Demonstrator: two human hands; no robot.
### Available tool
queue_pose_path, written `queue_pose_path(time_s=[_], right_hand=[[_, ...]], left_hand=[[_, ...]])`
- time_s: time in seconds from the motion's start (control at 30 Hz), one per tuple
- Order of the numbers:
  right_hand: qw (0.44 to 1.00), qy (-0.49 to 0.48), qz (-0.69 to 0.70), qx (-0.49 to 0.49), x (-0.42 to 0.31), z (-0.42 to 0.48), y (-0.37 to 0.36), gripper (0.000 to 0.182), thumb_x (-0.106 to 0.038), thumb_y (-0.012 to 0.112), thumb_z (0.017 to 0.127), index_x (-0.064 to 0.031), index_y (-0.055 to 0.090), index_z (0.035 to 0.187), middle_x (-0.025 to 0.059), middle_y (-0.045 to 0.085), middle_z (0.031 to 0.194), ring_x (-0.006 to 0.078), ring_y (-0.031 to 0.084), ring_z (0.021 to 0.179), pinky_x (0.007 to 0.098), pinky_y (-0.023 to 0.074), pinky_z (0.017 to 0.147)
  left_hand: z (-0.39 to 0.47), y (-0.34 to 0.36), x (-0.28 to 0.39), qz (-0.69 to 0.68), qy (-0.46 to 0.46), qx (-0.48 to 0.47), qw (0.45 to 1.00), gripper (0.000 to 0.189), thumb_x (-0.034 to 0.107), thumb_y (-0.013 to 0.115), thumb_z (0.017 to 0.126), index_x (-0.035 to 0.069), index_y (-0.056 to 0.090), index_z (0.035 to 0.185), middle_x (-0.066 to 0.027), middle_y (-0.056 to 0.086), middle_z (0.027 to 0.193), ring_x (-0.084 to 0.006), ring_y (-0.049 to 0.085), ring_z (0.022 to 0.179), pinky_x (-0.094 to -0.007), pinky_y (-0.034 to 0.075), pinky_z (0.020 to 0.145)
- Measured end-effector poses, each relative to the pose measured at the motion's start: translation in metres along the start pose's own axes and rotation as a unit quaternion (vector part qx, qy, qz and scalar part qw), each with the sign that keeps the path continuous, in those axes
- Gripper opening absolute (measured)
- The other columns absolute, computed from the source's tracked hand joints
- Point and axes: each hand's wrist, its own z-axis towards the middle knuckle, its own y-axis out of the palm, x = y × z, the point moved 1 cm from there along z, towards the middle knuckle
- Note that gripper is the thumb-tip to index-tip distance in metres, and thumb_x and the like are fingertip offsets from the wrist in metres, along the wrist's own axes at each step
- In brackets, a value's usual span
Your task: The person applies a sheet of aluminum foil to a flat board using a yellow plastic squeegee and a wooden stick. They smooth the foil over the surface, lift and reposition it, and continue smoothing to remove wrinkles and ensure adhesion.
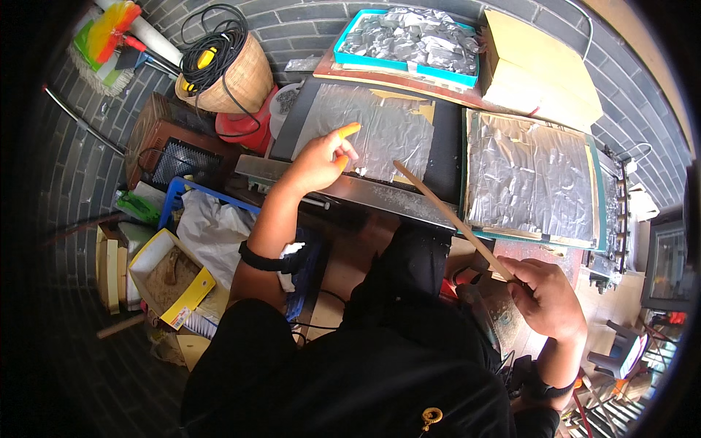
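Observation:
My right hand point(547, 298) grips one end of a long, thin wooden stick point(446, 212). The stick's far tip lies over the lower edge of a wrinkled silvery foil sheet point(378, 131) on the dark bench mat point(449, 148). Above that sheet's left part hovers my left hand point(323, 164), forefinger extended and thumb apart, with nothing seen between them. Orange finger covers sit on its forefinger and thumb. To the right, a stack of papers topped with crinkled foil point(531, 180) rests on a green board point(599, 202). Torn brown paper shows at the first sheet's upper right corner.
Behind the mat stands a turquoise-rimmed tray point(405, 71) heaped with foil scraps, beside a yellowish board box point(539, 71). A metal strip point(350, 189) edges the bench. At left are a cable-topped wicker basket point(246, 76), a blue crate point(172, 197) and a yellow box point(189, 295).

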Motion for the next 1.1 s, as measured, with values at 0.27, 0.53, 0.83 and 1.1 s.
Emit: queue_pose_path(time_s=[0.27,0.53,0.83,1.1], right_hand=[[0.998,-0.021,-0.01,-0.058,-0.003,0.007,-0.002,0.04,-0.002,0.059,0.075,-0.0009,0.059,0.116,0.021,0.063,0.094,0.0394,0.06,0.08,0.0423,0.0481,0.073],[0.994,-0.052,0.051,-0.082,-0.003,0.019,-0.004,0.04,-0.002,0.06,0.075,0.0031,0.057,0.115,0.0229,0.063,0.095,0.0401,0.06,0.083,0.0418,0.0484,0.075],[0.995,-0.045,0.021,-0.091,-0.004,0.023,-0.008,0.04,-0.002,0.06,0.074,0.0028,0.058,0.114,0.0216,0.064,0.09,0.0389,0.06,0.081,0.0417,0.0487,0.074],[0.998,0.059,0.002,-0.035,-0.005,0.007,-0.022,0.036,0.003,0.058,0.074,0.0002,0.062,0.11,0.0212,0.063,0.085,0.0371,0.062,0.075,0.0386,0.0487,0.067]], left_hand=[[-0.006,0.01,-0.012,-0.038,-0.024,0.002,0.999,0.056,-0.006,0.049,0.08,0.005,0.041,0.134,-0.0062,0.063,0.084,-0.0165,0.057,0.073,-0.0287,0.047,0.072],[-0.01,0.014,-0.013,-0.044,0.024,0.062,0.997,0.057,-0.009,0.05,0.081,0.008,0.042,0.135,-0.0024,0.06,0.085,-0.0097,0.049,0.073,-0.0235,0.043,0.071],[-0.015,0.015,0.004,0.037,0.031,0.073,0.996,0.058,0.002,0.063,0.075,0.009,0.048,0.13,-0.0027,0.062,0.081,-0.0182,0.055,0.071,-0.0304,0.047,0.071],[-0.01,0.019,0.008,0.102,-0.04,0.103,0.989,0.064,0.016,0.073,0.071,0.006,0.048,0.13,-0.0036,0.06,0.08,-0.02,0.057,0.077,-0.0333,0.047,0.074]])
